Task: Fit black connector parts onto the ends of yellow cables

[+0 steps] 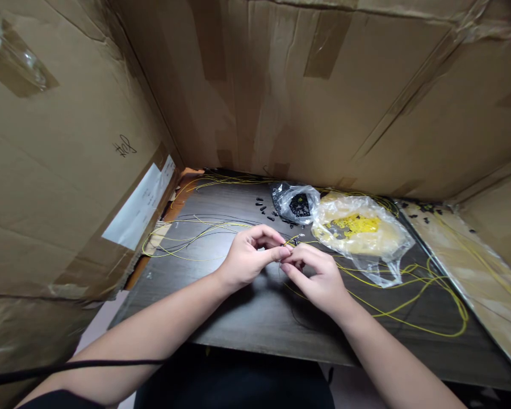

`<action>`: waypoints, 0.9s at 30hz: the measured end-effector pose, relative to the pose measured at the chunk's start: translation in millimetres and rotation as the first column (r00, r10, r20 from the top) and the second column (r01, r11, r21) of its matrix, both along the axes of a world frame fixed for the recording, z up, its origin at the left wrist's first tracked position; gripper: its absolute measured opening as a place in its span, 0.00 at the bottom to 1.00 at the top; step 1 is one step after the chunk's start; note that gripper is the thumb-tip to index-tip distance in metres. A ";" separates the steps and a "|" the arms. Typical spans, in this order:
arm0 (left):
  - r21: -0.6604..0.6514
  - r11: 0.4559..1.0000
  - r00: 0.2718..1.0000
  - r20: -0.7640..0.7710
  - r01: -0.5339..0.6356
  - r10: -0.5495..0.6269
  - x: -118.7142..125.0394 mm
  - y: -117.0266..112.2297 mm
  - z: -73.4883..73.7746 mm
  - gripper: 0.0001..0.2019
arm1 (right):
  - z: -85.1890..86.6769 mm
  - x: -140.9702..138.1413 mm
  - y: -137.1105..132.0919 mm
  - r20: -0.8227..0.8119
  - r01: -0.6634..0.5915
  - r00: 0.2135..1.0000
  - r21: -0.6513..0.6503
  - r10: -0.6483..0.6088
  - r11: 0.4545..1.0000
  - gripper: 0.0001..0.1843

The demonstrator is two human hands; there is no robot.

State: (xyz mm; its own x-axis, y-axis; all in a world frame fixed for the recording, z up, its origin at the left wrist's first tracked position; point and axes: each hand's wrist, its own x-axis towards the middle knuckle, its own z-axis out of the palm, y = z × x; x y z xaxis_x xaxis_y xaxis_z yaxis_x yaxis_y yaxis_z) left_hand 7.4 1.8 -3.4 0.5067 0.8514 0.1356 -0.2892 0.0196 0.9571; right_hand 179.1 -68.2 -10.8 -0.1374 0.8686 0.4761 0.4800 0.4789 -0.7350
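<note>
Over the middle of the table, my left hand (255, 255) and my right hand (317, 278) meet with thumbs and fingertips pinched together. Between them are the ends of thin yellow and black wires. A small black connector (296, 241) shows just beyond the fingertips, partly covered by them. Which hand bears the connector cannot be made out. Long yellow wires (208, 229) run off to the left of my hands, mixed with black ones. To the right, more yellow wires (449, 335) lie in wide loops.
Behind my hands sit a clear bag (281, 199) of small black parts and a larger plastic bag (394, 247) with yellow pieces. Loose black parts (259, 203) lie left of the bags. Tall cardboard walls (255, 102) enclose the dark table (247, 324). A black cable (68, 366) crosses my left forearm.
</note>
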 end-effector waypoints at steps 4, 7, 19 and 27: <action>-0.039 0.999 1.000 0.010 -0.005 0.006 0.7 -0.9 2.2 0.15 | 1.5 -0.3 -0.6 0.004 0.093 0.996 0.061 -0.094 0.994 0.02; -0.048 0.999 1.000 0.002 -0.014 0.015 1.1 -0.7 4.8 0.16 | 3.2 1.1 -2.1 0.005 0.135 0.991 0.092 -0.136 0.987 0.02; -0.060 0.998 1.000 0.029 -0.005 0.007 2.1 -1.8 2.5 0.15 | 6.2 -3.4 -1.8 0.029 -0.022 0.999 0.086 0.019 0.996 0.06; -0.037 0.999 1.000 0.003 -0.021 0.021 1.6 -3.8 5.9 0.15 | 1.9 -2.1 -1.6 0.129 -0.114 0.986 0.066 0.105 0.991 0.05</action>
State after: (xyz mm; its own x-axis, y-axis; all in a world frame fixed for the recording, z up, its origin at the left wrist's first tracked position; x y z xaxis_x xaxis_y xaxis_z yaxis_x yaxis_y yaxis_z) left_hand 9.0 -2.0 2.6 0.4880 0.8665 0.1053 -0.2934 0.0493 0.9547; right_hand 177.0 -69.8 -8.9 -0.2920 0.8086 0.5108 0.5075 0.5837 -0.6339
